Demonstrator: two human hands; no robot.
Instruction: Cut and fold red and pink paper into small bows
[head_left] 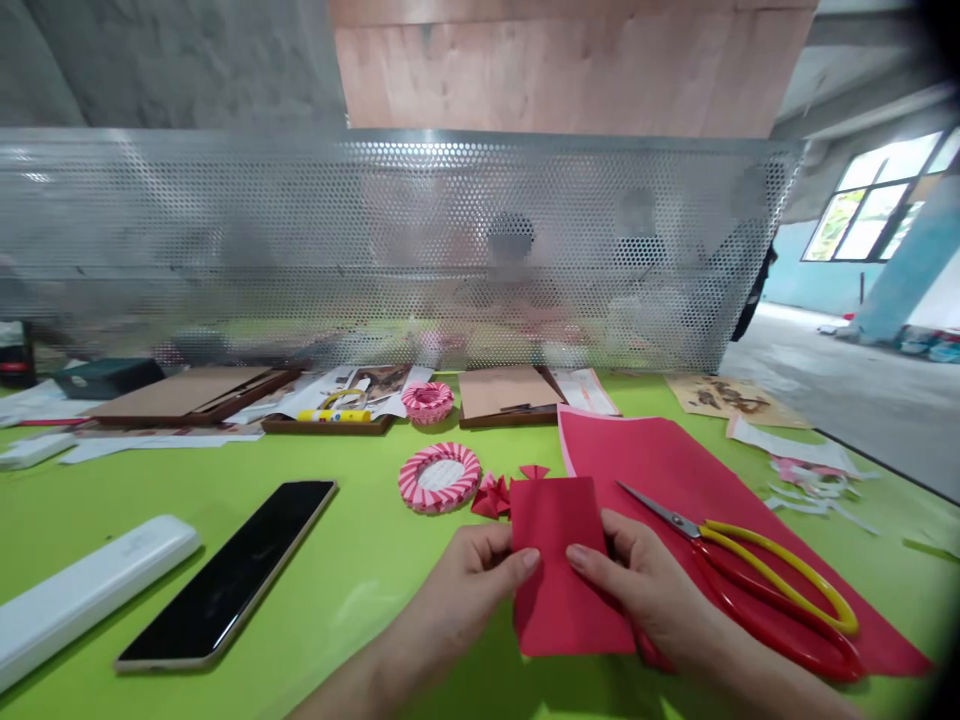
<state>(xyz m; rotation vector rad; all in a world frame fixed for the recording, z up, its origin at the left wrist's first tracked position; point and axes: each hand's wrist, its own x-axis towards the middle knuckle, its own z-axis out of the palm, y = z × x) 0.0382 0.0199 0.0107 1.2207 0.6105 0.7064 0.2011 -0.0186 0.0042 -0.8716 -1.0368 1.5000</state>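
Note:
A folded piece of red paper [559, 600] is held up between both hands above the green table. My left hand [480, 570] pinches its left edge with the thumb on the front. On the opposite edge, my right hand [637, 570] grips it the same way, thumb across the face. Just behind the paper lie small folded red paper pieces [493, 497]. Scissors [694, 530] with one yellow and one red handle rest on large red paper sheets [645, 450] to the right. A pink-and-white striped paper ring [409, 480] lies beyond my left hand.
A phone [232, 570] and a long white case-like object [97, 595] lie at the left. Farther back are another striped ring [427, 400], a yellow tube [334, 415] and brown boards [510, 392]. A perforated metal panel [300, 230] spans the back; paper scraps [817, 480] lie right.

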